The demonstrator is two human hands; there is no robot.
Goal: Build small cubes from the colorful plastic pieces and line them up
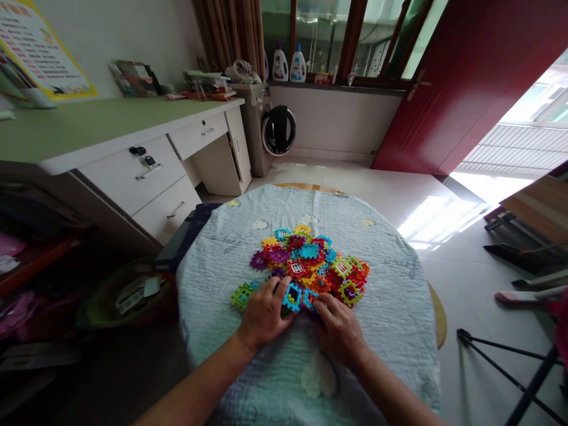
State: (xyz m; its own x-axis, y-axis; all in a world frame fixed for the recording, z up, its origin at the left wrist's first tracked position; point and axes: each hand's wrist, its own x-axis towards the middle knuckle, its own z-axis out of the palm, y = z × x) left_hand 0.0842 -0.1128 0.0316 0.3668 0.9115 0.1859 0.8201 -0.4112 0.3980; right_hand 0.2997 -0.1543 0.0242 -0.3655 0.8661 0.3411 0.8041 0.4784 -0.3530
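Observation:
Several colourful plastic window-like tiles [310, 251] are heaped in the middle of a round table with a pale blue cloth [381, 355]. My left hand [266, 310] is curled round the left side of a blue square frame piece [291, 297]. On the right, my right hand [338, 324] pinches the edge of a smaller blue piece [309, 298], close beside that frame. A green tile [242, 295] lies left of my left hand. Another yellow-green tile [349, 293] rests just beyond my right hand.
A desk [133, 127] with drawers runs along the left. Behind the table stand a washing machine [257, 118] and a red door [448, 89]. Black stand legs [501, 349] are at the right, and a green basin [119, 302] sits low on the left.

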